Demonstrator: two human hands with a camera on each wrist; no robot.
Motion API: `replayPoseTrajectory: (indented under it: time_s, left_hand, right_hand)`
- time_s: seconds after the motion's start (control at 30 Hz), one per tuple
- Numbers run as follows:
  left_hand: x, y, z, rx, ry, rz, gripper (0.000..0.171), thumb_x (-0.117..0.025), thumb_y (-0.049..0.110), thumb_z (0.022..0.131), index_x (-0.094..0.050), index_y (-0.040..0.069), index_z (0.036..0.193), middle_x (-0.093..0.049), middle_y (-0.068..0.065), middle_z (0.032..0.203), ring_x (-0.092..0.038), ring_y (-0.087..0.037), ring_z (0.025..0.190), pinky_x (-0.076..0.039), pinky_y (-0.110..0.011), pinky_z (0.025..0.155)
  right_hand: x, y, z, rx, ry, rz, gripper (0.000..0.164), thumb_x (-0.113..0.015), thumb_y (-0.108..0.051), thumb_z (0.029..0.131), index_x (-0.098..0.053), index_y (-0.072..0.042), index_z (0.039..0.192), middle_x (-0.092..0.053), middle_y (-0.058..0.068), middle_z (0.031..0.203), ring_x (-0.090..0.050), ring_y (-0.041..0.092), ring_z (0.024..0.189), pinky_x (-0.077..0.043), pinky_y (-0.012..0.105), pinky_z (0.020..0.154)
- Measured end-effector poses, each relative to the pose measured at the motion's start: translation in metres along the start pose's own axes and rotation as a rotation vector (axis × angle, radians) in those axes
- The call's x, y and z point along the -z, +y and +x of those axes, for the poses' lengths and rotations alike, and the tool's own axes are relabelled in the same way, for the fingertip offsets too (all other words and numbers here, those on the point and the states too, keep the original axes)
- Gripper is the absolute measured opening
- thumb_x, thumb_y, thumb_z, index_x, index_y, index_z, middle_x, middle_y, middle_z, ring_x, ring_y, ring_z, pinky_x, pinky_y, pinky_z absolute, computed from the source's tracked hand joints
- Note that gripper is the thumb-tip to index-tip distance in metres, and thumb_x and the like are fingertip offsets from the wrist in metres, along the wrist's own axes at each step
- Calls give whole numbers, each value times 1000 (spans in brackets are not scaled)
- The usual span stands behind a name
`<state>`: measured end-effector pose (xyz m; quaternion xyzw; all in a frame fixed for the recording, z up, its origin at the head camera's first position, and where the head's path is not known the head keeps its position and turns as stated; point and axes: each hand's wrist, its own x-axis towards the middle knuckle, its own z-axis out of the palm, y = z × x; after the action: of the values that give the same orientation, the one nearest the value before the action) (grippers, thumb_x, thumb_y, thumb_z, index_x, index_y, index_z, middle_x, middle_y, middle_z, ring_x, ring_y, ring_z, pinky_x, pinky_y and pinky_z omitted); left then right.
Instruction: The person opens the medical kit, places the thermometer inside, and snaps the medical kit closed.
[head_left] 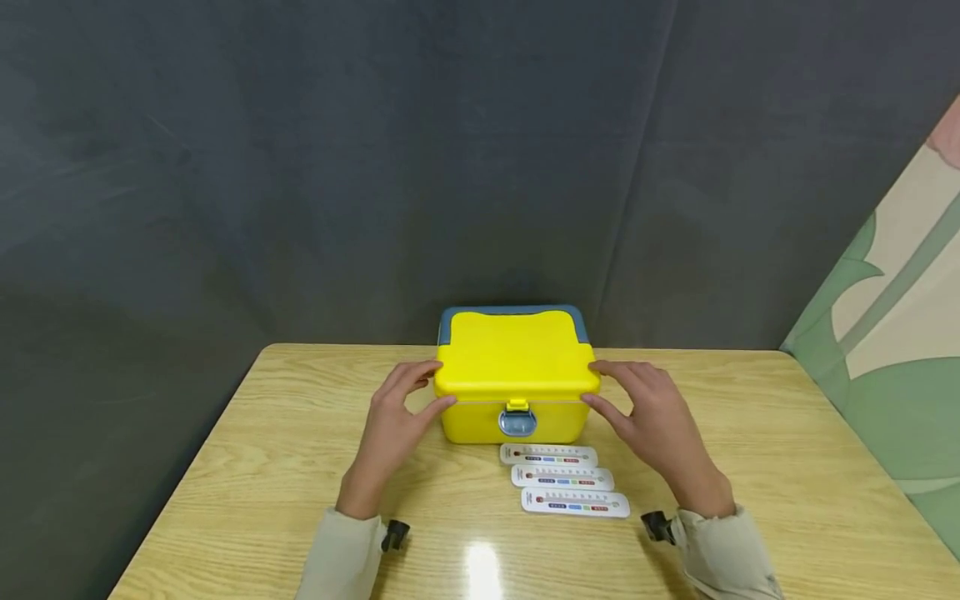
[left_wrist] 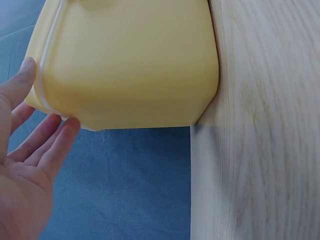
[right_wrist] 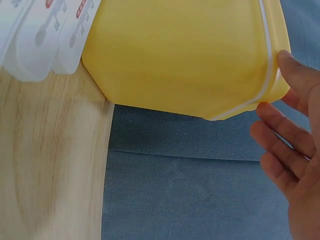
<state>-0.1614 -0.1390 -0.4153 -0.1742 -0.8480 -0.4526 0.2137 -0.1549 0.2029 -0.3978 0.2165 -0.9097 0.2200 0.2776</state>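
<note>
A yellow storage box [head_left: 517, 358] with a blue-grey handle around the back of its lid stands near the table's far edge, its lid down. At the left front corner, my left hand [head_left: 393, 425] holds the lid with thumb in front and fingers at the side. My right hand [head_left: 656, 417] grips the opposite corner the same way. In the left wrist view, the left thumb and fingertips lie along the white seam under the lid [left_wrist: 42, 55]. A grey latch [head_left: 517, 422] hangs on the box front. Three white thermometer cards [head_left: 562, 477] lie before the box.
The wooden table [head_left: 292, 467] has a dark grey curtain [head_left: 375, 167] behind it and on the left. A patterned fabric [head_left: 900, 333] with leaf shapes hangs at the right edge. In the right wrist view, card ends [right_wrist: 37, 50] are close beside the box.
</note>
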Motion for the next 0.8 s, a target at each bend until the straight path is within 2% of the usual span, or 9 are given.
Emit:
replayPoseTrajectory:
  time_s: [0.3,0.53,0.8]
  left_hand:
    - [-1,-2,0,-29,9,-3,52,-85,20,78,-65,13,126,-64,-4,121,-63,-24,108,-56,-35,99]
    - [-2,-2,-2,-8,12,-7,51,-85,21,79,-65,12,126,-63,-5,122,-63,-31,110,-55,-35,100]
    - [-2,-2,-1,-12,18,-6,53,-86,20,77,-66,13,125,-64,-5,122,-63,-25,111,-55,-35,100]
  right_hand:
    - [0,0,1,-30,-53,-21,62,-89,-29,74,-64,-11,128,-71,10,120,-68,34,105,-51,54,93]
    - [0,-1,0,-36,-77,-18,65,-89,-30,74,-62,-10,130,-71,11,122,-68,35,105,-52,55,93]
    - [-1,-3,0,-42,-86,-28,66,-89,-29,74,-61,-10,131,-70,12,122,-67,35,104,-53,56,94]
